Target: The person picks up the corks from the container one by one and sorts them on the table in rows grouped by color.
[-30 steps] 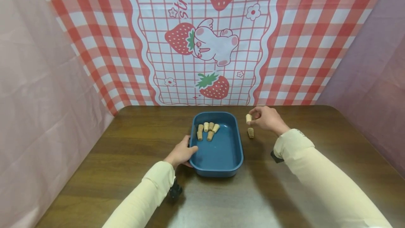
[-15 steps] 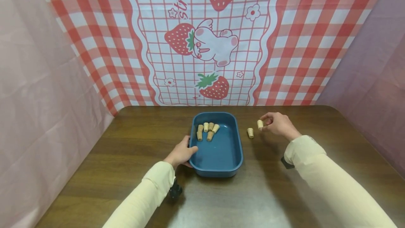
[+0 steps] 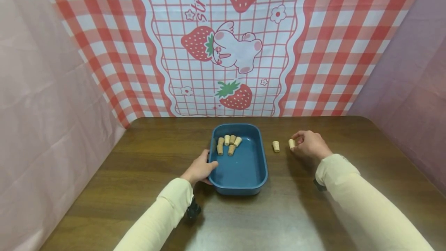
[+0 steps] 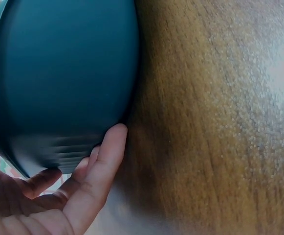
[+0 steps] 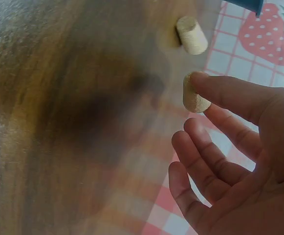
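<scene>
My right hand (image 3: 309,145) pinches a pale cork stopper (image 5: 194,98) between thumb and forefinger, close over the table right of the blue tray. In the right wrist view the other fingers are spread apart from it. A second cork stopper (image 3: 276,146) lies on the table between that hand and the tray (image 3: 265,165). My left hand (image 3: 200,168) grips the tray's left side, thumb over the rim and fingers against the outer wall (image 4: 68,73). Inside the tray, several cork stoppers (image 3: 231,150) lie grouped at the far left.
A brown wooden table (image 3: 146,158) bears the tray. Behind its far edge hangs a red-and-white checked cloth (image 3: 334,69) with strawberries. Pinkish fabric (image 3: 59,107) hangs at the left, and mauve fabric (image 3: 411,100) at the right.
The right hand has moved right and down toward the table with its cork stopper, passing the one lying there. The left hand and tray have stayed in place.
</scene>
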`<action>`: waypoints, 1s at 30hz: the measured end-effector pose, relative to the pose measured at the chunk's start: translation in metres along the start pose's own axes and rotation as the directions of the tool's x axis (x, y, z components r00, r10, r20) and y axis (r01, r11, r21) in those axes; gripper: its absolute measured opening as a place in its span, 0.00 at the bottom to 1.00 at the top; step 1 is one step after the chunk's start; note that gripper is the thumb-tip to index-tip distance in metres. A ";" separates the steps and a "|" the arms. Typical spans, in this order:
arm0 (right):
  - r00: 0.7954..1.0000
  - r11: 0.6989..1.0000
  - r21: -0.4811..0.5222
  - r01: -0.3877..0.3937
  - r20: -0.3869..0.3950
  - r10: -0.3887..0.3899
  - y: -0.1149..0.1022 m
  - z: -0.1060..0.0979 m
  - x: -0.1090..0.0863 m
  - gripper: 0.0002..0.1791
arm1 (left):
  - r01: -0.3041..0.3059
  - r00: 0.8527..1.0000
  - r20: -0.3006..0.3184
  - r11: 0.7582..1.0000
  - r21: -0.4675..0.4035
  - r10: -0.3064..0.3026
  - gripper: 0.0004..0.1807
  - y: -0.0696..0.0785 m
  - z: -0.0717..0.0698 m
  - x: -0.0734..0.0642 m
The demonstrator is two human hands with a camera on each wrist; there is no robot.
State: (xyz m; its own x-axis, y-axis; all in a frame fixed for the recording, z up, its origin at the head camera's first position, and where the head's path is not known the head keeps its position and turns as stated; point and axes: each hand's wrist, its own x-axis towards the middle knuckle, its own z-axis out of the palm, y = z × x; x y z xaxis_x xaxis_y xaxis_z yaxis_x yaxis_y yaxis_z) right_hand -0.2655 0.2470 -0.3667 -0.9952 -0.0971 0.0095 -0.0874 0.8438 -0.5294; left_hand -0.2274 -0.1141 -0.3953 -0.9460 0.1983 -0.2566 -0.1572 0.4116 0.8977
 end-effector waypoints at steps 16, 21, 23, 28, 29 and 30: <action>0.999 0.999 -0.021 0.032 -0.011 -0.032 0.004 0.014 0.008 0.21 | 0.006 1.000 -0.011 1.000 0.008 -0.006 0.31 0.002 0.001 -0.001; 1.000 0.999 -0.047 -0.006 0.011 0.007 0.002 0.015 0.011 0.22 | 0.007 1.000 -0.008 1.000 0.006 -0.007 0.30 0.001 0.001 -0.001; 1.000 0.998 -0.061 -0.020 0.023 0.022 0.002 0.015 0.012 0.22 | 0.006 1.000 -0.006 1.000 0.005 -0.006 0.30 0.000 0.001 -0.001; 0.999 0.995 -0.091 -0.037 0.034 0.040 0.002 0.015 0.013 0.23 | 0.011 1.000 -0.004 1.000 0.010 -0.011 0.31 0.000 0.000 -0.001; 0.999 0.995 -0.095 -0.039 0.035 0.042 0.002 0.015 0.013 0.23 | 0.013 1.000 -0.004 1.000 0.011 -0.013 0.31 0.001 0.000 -0.001; 0.998 0.994 -0.097 -0.041 0.037 0.044 0.002 0.015 0.013 0.23 | 0.014 1.000 -0.004 1.000 0.012 -0.014 0.31 0.001 0.000 -0.001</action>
State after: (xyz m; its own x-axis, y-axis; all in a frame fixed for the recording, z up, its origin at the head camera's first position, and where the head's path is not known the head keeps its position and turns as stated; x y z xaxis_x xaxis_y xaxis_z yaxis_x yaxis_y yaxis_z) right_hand -0.2779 0.2393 -0.3802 -0.9958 -0.0792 -0.0455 -0.0508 0.8942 -0.4449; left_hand -0.2268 -0.1136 -0.3946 -0.9449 0.1890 -0.2673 -0.1667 0.4247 0.8898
